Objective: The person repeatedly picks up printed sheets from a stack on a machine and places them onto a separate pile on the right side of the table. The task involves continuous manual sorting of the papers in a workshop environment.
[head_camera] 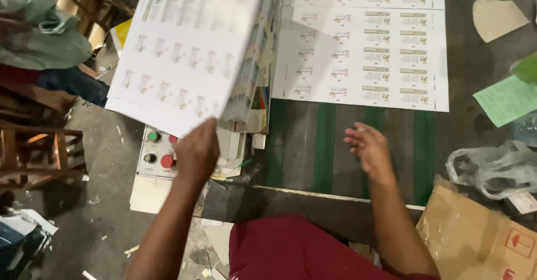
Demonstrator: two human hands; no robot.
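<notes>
My left hand (197,151) grips the near corner of a large white printed sheet (184,51) and holds it lifted and tilted above a thick stack of printed sheets (254,84). My right hand (369,148) hovers with fingers spread and nothing in it over the machine bed with green belts (324,146). Farther along the bed lies a flat printed sheet (363,56) with rows of small labels, and another sheet lies behind it.
A control panel (156,151) with green, black and red buttons sits under my left hand. At the right are a cardboard box (475,235), a crumpled plastic bag (495,165), a green paper (506,98) and a cardboard scrap (495,17). Wooden stools (39,151) and another person's clothing (45,45) are at left.
</notes>
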